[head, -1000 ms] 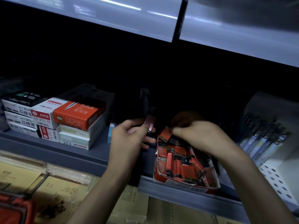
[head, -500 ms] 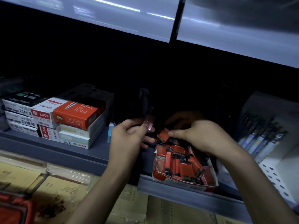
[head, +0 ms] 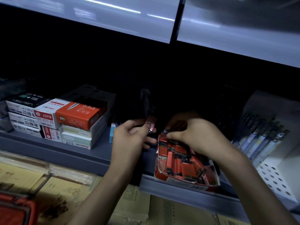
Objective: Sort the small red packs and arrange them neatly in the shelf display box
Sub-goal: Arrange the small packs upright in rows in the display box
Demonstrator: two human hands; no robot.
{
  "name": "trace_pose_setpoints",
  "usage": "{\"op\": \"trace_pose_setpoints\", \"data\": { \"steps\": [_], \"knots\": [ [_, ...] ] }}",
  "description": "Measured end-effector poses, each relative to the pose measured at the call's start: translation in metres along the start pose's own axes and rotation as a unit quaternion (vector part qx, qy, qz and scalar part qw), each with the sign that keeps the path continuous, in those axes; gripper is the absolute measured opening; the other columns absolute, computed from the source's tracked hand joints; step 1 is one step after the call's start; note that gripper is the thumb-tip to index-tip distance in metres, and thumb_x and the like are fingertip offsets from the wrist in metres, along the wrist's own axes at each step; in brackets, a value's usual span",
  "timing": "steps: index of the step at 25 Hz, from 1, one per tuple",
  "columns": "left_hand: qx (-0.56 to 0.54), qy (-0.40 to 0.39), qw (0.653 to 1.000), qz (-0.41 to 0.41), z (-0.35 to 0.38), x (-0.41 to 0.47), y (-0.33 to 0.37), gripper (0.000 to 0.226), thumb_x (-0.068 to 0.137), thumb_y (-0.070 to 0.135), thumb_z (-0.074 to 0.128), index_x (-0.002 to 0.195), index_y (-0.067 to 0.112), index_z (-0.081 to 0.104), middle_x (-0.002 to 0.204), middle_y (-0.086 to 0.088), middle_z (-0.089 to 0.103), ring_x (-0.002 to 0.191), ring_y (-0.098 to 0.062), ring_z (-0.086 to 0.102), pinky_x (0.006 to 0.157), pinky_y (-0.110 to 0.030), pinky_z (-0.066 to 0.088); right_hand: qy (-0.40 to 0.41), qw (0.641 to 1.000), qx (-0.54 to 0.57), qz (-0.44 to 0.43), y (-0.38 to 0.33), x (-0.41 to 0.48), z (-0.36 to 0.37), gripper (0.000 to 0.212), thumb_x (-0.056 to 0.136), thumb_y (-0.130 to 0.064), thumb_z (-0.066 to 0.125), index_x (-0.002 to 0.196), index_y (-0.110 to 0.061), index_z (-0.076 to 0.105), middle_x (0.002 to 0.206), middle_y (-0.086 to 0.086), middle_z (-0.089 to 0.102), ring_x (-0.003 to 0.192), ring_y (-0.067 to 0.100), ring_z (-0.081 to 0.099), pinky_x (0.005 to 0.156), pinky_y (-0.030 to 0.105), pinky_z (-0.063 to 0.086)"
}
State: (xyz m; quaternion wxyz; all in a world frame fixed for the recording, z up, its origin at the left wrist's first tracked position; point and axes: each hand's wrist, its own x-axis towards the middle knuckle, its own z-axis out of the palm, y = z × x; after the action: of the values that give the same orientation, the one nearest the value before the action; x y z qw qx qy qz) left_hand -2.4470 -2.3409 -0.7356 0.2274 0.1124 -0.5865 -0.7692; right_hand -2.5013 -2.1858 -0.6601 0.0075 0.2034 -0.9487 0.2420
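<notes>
Right grip (head: 199, 135) pinches small pack (head: 165, 131) over display box (head: 178, 180) (left grip (head: 129, 137) pinches pink pack (head: 151, 125)).

Stacked boxes (head: 65, 124) wall the left; pen rack (head: 266, 135) crowds the right; bare shelf (head: 100, 148) lies between, beside the display box (head: 162, 174).

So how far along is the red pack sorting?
Early. Little looks done: packs in the display box lie jumbled at mixed angles. In hand: left hand holds one pack beside the box; right hand pinches another at its back edge. Left: lining up nearly all.
</notes>
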Motion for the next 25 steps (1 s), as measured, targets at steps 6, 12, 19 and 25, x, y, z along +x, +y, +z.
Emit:
{"op": "trace_pose_setpoints", "data": {
  "steps": [6,12,19,25],
  "knots": [
    [0.004,-0.003,1.000,0.002,-0.001,0.000,-0.001,0.014,0.097,0.013,0.068,0.104,0.001,0.069,0.084,-0.007,0.081,0.063,-0.020,0.072,0.052,-0.023,0.052,-0.001,1.000,-0.013,-0.023,0.006,-0.003,-0.001,0.011,0.093,-0.041,0.068,0.099,-0.048,0.062,0.092,-0.019,0.067,0.082,-0.001,0.063,0.061,0.013,0.044],
    [-0.004,0.003,1.000,-0.002,-0.001,0.001,-0.001,0.015,0.097,0.012,0.069,0.104,-0.001,0.069,0.080,-0.014,0.079,0.060,-0.019,0.071,0.051,-0.024,0.051,-0.031,0.991,0.113,-0.068,-0.004,-0.010,-0.014,0.011,0.101,-0.026,0.061,0.098,-0.037,0.063,0.072,-0.011,0.076,0.061,-0.004,0.066,0.058,0.012,0.044],
    [0.000,-0.014,1.000,0.005,-0.001,-0.002,-0.001,0.014,0.097,0.013,0.068,0.105,0.002,0.069,0.084,-0.010,0.080,0.062,-0.019,0.071,0.052,-0.024,0.051,-0.038,0.998,0.035,-0.036,0.000,-0.011,-0.019,0.009,0.096,-0.042,0.065,0.098,-0.040,0.057,0.075,-0.008,0.075,0.056,-0.007,0.061,0.049,0.009,0.041],
    [0.022,-0.016,0.999,0.026,-0.001,-0.009,-0.002,0.010,0.098,0.016,0.069,0.102,0.008,0.070,0.082,-0.008,0.080,0.065,-0.021,0.072,0.054,-0.025,0.051,-0.022,0.999,0.026,-0.012,0.007,-0.004,-0.013,0.012,0.093,-0.045,0.067,0.101,-0.046,0.058,0.096,-0.017,0.067,0.083,-0.004,0.060,0.062,0.014,0.042]
  ]
}}
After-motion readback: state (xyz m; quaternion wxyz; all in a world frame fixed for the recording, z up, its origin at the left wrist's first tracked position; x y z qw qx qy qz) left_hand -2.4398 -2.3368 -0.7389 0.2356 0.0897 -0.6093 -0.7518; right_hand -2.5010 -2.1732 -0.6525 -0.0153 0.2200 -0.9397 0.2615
